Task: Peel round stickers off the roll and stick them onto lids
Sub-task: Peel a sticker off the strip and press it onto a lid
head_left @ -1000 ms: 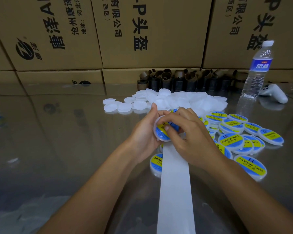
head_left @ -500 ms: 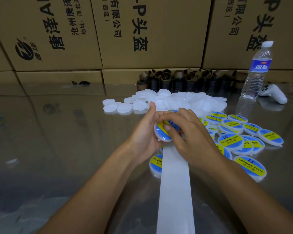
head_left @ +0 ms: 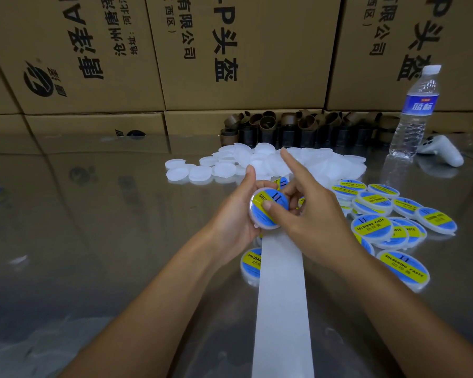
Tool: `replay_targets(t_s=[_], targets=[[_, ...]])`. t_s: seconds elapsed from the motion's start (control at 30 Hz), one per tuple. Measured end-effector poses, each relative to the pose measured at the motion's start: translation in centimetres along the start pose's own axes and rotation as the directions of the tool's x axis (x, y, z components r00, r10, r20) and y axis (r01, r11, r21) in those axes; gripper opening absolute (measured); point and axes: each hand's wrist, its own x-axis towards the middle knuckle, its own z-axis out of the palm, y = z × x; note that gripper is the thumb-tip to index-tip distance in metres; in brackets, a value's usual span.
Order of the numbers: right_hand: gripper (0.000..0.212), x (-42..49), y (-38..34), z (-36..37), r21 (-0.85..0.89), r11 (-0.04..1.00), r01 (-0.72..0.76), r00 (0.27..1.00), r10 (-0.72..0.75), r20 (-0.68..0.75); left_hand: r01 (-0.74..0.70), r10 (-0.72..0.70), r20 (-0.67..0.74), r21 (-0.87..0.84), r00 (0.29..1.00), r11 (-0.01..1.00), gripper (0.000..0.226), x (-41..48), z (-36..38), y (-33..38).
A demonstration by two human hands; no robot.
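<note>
One lid [head_left: 260, 218] sits upright in our left hand [head_left: 234, 221], gripped by the rim so its sticker [head_left: 277, 199] faces us. Our right hand [head_left: 314, 216] pinches it, thumb pressing that sticker flat, forefinger raised clear. Blank backing strip [head_left: 281, 296] trails toward us, bare lids [head_left: 221, 169] lie beyond, and finished lids [head_left: 372, 227] are heaped rightward, within reach.

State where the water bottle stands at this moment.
In the head view the water bottle stands upright at the far right, between the brown tube cores and the white controller.
</note>
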Motion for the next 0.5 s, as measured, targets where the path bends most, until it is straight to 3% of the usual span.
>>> replay_targets(t_s=[0.13, 0.3, 0.5], targets=[[0.082, 0.05, -0.32, -0.08, 0.095, 0.993, -0.069, 0.993, 0.078, -0.089, -0.059, 0.059, 0.005, 0.03, 0.998, 0.998, 0.028, -0.21, 0.31, 0.03], [0.078, 0.12, -0.65, -0.34, 0.073, 0.992, -0.1, 0.983, 0.11, -0.144, -0.083, 0.085, -0.019, 0.102, 0.996, 0.991, 0.016, -0.18, 0.28, -0.16], [0.031, 0.34, -0.73, -0.12, 0.172, 0.977, -0.126, 0.984, 0.145, -0.103, -0.094, 0.092, 0.039, 0.075, 0.995, 0.993, 0.017, -0.26, 0.35, -0.13]])
